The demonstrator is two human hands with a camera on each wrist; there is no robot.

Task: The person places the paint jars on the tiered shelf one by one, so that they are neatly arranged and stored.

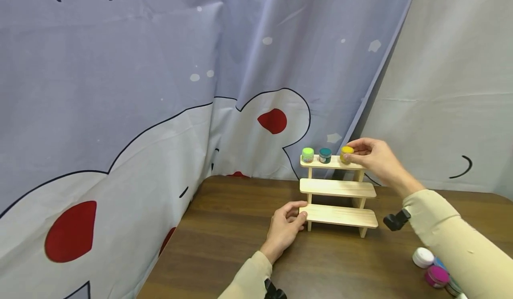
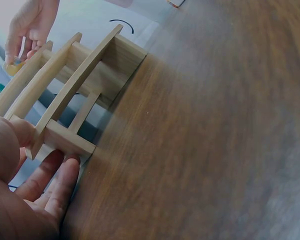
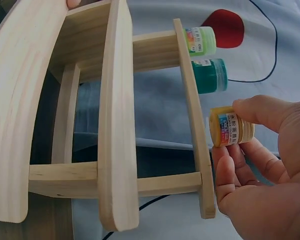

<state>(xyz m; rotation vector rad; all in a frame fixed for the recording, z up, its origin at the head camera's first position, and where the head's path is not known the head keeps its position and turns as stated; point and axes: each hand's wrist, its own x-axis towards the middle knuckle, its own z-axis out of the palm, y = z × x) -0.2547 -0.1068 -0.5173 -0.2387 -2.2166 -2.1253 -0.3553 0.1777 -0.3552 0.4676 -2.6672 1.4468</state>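
A three-tier wooden shelf (image 1: 338, 187) stands on the brown table. On its top tier sit a light green paint jar (image 1: 307, 155) and a dark teal paint jar (image 1: 325, 155). My right hand (image 1: 374, 158) pinches a yellow paint jar (image 3: 230, 126) between thumb and fingers at the right part of the top tier; a narrow gap shows between jar and board in the right wrist view. With thumb above and fingers below, my left hand (image 1: 283, 228) grips the left end of the lowest tier (image 1: 338, 215). The middle tier (image 1: 337, 187) bears nothing.
More paint jars stand at the lower right of the table, among them a white-lidded jar (image 1: 423, 257) and a magenta jar (image 1: 437, 276), partly hidden by my right sleeve. A printed curtain (image 1: 256, 67) hangs behind the table (image 1: 240, 210).
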